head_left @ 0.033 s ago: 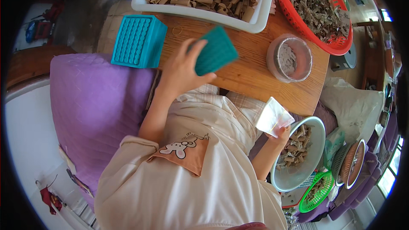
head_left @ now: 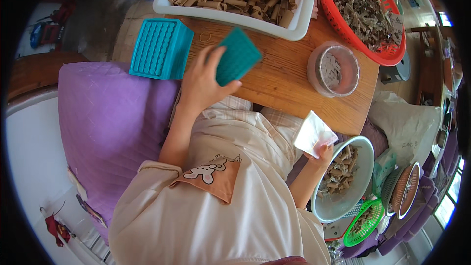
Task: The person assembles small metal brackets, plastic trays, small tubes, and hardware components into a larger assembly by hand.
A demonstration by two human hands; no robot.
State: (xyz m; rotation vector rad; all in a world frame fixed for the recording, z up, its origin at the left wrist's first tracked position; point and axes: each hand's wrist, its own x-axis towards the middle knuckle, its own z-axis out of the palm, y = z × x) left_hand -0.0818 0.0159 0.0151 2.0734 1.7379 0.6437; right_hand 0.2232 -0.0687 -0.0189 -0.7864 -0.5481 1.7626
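My left hand (head_left: 200, 82) is closed on the edge of a teal slab (head_left: 239, 58) with rows of cells, held tilted above the wooden table (head_left: 282, 76). To its left stands a teal block (head_left: 159, 51) of the same colour, its face covered with rows of round bumps. Low at the right, my right hand (head_left: 322, 155) grips a shiny white piece of thin plastic (head_left: 312, 133), which looks like a small bag or sheet. That hand is beside a pale basin (head_left: 369, 167) holding brown curved pieces (head_left: 341, 174).
A white tub (head_left: 230, 16) of brown half-tube pieces stands at the table's far side. Right of it are a red basket (head_left: 400, 54) of wrapped bits and a clear tub (head_left: 316, 76) with grey-white strips. Purple quilted padding (head_left: 113, 118) is at left, a green basket (head_left: 379, 225) at lower right.
My left hand has shifted slightly left with the teal slab. My right hand and the white plastic have barely moved.
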